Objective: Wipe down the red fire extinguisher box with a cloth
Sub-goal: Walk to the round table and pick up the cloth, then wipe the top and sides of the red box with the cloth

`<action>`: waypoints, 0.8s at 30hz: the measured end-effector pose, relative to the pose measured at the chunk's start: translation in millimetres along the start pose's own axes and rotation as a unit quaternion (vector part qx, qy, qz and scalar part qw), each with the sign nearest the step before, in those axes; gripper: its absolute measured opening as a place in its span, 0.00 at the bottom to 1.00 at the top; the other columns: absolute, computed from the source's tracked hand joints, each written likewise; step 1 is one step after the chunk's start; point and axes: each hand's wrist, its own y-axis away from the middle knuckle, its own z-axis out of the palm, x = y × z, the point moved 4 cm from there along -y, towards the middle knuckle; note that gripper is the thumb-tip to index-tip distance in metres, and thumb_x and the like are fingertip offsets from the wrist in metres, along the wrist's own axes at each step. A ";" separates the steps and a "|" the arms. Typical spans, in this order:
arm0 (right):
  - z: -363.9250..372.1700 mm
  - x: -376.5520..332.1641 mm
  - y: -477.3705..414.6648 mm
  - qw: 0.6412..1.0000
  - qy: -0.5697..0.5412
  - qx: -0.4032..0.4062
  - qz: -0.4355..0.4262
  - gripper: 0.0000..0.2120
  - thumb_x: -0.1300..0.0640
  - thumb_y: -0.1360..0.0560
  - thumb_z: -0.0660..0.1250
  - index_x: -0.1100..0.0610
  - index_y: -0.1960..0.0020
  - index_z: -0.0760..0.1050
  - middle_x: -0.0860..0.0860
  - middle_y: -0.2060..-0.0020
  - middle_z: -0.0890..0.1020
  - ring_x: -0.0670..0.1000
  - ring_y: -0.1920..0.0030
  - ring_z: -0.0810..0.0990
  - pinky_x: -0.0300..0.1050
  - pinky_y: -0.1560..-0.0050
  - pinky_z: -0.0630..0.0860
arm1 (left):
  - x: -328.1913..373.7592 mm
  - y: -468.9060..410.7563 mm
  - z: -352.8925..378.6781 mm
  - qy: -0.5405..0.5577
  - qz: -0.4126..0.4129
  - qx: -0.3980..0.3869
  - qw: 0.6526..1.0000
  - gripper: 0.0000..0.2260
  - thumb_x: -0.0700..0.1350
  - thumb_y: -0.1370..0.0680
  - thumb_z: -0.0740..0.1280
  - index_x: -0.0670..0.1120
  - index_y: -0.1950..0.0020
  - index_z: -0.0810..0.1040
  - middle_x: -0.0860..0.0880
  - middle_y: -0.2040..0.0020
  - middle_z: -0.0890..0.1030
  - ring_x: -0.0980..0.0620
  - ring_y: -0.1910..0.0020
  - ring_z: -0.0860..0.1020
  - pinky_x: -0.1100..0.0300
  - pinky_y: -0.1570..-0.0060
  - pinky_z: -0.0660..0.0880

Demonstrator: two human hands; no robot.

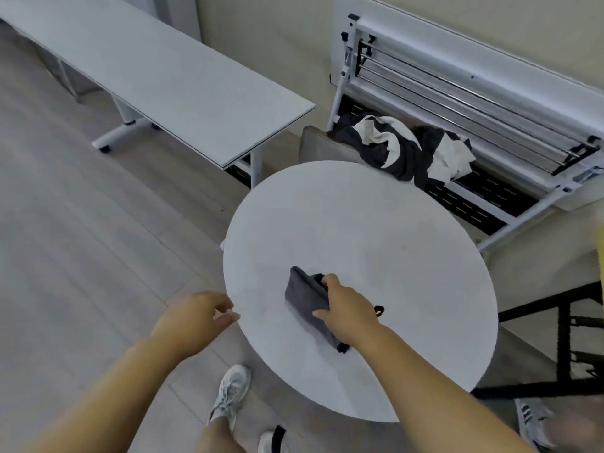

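A dark grey folded cloth (302, 294) lies on the round white table (376, 223). My right hand (346, 308) grips the cloth from its right side, fingers curled over its edge. My left hand (196, 318) hovers at the table's left rim with loosely bent fingers and holds nothing. No red fire extinguisher box is in view.
A long white bench table (147, 83) stands at the upper left. A folded white table frame (474, 103) leans on the wall behind, with black and white clothes (402, 145) heaped on it. A black frame (562, 348) stands at the right. My shoes (230, 393) are on the wooden floor.
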 end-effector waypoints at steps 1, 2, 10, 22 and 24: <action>2.6 -7.1 4.5 1.000 0.010 -0.007 -0.022 0.23 0.51 0.23 0.65 0.53 0.32 0.59 0.51 0.54 0.78 0.51 0.58 0.75 0.47 0.58 0.74 | -6.3 15.7 2.8 0.010 -0.018 0.007 1.000 0.11 0.57 0.24 0.64 0.54 0.46 0.78 0.56 0.49 0.79 0.56 0.51 0.77 0.58 0.50 0.75; 5.3 -16.0 9.0 0.999 0.019 -0.013 -0.045 0.23 0.50 0.23 0.65 0.52 0.32 0.59 0.51 0.53 0.78 0.51 0.58 0.75 0.46 0.58 0.74 | -13.7 31.9 5.2 0.020 -0.037 0.015 0.999 0.10 0.57 0.24 0.64 0.54 0.47 0.78 0.56 0.49 0.78 0.56 0.51 0.77 0.57 0.50 0.76; 45.2 -128.9 56.3 0.968 0.024 -0.068 -0.242 0.21 0.56 0.24 0.66 0.47 0.34 0.62 0.51 0.44 0.78 0.53 0.47 0.77 0.48 0.48 0.76 | -87.7 176.1 3.7 0.091 -0.176 0.102 0.975 0.15 0.58 0.24 0.64 0.55 0.40 0.75 0.57 0.44 0.78 0.58 0.49 0.77 0.61 0.48 0.74; 178.3 -373.5 225.4 0.825 0.034 -0.209 -0.524 0.21 0.66 0.26 0.65 0.42 0.43 0.73 0.41 0.47 0.79 0.44 0.46 0.77 0.46 0.45 0.77 | -209.1 431.1 -8.4 0.257 -0.270 0.259 0.891 0.33 0.59 0.30 0.71 0.63 0.29 0.59 0.61 0.34 0.69 0.59 0.37 0.69 0.57 0.36 0.70; 208.5 -409.2 263.6 0.792 0.046 -0.236 -0.562 0.22 0.67 0.27 0.65 0.42 0.44 0.74 0.41 0.48 0.80 0.44 0.46 0.77 0.46 0.45 0.77 | -228.1 480.3 -6.1 0.279 -0.278 0.275 0.877 0.34 0.55 0.30 0.72 0.66 0.29 0.58 0.63 0.35 0.67 0.60 0.36 0.68 0.58 0.36 0.69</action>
